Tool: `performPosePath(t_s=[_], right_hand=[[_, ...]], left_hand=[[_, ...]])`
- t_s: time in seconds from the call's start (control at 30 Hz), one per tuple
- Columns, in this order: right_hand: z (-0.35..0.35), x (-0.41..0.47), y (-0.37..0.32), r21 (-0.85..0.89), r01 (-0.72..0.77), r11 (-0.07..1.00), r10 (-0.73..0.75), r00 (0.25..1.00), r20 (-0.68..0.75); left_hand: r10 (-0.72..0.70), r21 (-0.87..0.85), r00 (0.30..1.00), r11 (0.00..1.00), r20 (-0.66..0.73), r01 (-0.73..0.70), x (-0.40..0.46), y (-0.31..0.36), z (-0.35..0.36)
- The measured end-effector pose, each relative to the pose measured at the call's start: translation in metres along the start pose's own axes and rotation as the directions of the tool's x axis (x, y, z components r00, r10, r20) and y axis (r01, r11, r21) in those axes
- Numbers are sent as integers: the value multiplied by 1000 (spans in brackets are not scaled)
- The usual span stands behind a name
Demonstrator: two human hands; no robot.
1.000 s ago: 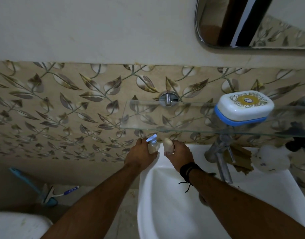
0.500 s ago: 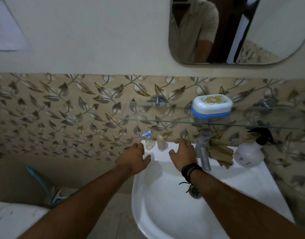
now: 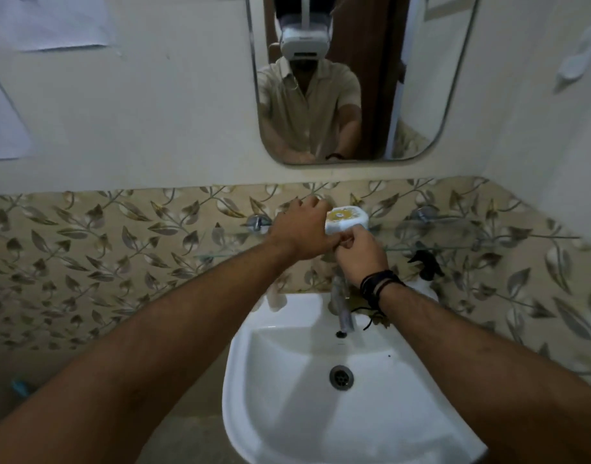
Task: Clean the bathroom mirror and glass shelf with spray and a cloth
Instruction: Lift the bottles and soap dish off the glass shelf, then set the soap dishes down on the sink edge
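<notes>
Clearing the glass shelf (image 3: 454, 226) is the step we judge to be in hand, for both hands have gone to the soap box (image 3: 349, 218) that sits on it, just under the mirror (image 3: 421, 78); the left hand (image 3: 302, 229) lies over the box's left end with its fingers curled round the far side, and the right hand (image 3: 361, 251) pinches the near lower edge from below, fingers bent; so each hand grips the box, though we cannot tell whether it has left the glass. Neither spraying nor wiping has begun, as far as we can judge; the spray bottle (image 3: 426, 262) stands untouched below the shelf's right part, beside the tap (image 3: 342, 306) at the back of the basin (image 3: 320, 413), and we see no cloth that we can name with certainty. The next move, we think, calls for lifting the box level so its lid stays on, carrying it clear of the shelf edge, and setting it down somewhere steady such as the basin rim; the shelf is thin glass on two brackets, so we would not lean on it; then one hand must go for the bottle.
</notes>
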State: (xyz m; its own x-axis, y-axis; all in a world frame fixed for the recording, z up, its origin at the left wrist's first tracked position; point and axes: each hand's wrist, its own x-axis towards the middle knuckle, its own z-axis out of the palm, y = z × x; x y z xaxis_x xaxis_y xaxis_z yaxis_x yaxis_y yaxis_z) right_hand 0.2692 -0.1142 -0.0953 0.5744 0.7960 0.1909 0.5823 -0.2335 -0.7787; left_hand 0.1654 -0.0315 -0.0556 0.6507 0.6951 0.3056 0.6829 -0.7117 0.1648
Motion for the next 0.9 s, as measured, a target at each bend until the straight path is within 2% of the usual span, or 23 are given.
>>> performPosePath(t_s=[0.1,0.2,0.27,0.4,0.47,0.57,0.63,0.7,0.77,0.83,0.9], right_hand=[[-7,13,7,62,-96,993,97,995,-9],[-9,20,18,111,-186,976,190,982,-23],[-9,24,21,164,-229,959,238,971,-35],[-12,28,22,289,-308,906,334,941,-46],[-15,24,18,402,-364,840,393,920,12],[-21,13,11,646,-492,583,450,858,247],[-26,4,6,717,-536,446,373,839,396],[-29,-5,2,757,-536,374,245,844,477],[-33,-15,-4,780,-546,305,127,835,536],[-34,-26,-7,776,-572,265,21,808,589],[-31,-37,-6,759,-586,285,-37,784,619]], left_hand=[[-97,-21,986,995,138,101,31,-4,11],[-112,-3,957,993,267,117,53,-10,25],[-112,-9,950,993,293,119,61,-9,32],[-108,-40,960,992,258,122,60,-7,30],[-108,-112,969,984,223,135,55,-7,27],[-86,-261,982,957,168,128,43,-7,20],[-76,-363,985,923,153,128,30,-5,7],[-74,-424,982,894,176,143,14,1,-12],[-73,-495,963,847,258,196,-1,5,-26],[-29,-534,934,814,357,229,-18,6,-37],[-8,-536,901,802,433,264,-35,3,-46]])
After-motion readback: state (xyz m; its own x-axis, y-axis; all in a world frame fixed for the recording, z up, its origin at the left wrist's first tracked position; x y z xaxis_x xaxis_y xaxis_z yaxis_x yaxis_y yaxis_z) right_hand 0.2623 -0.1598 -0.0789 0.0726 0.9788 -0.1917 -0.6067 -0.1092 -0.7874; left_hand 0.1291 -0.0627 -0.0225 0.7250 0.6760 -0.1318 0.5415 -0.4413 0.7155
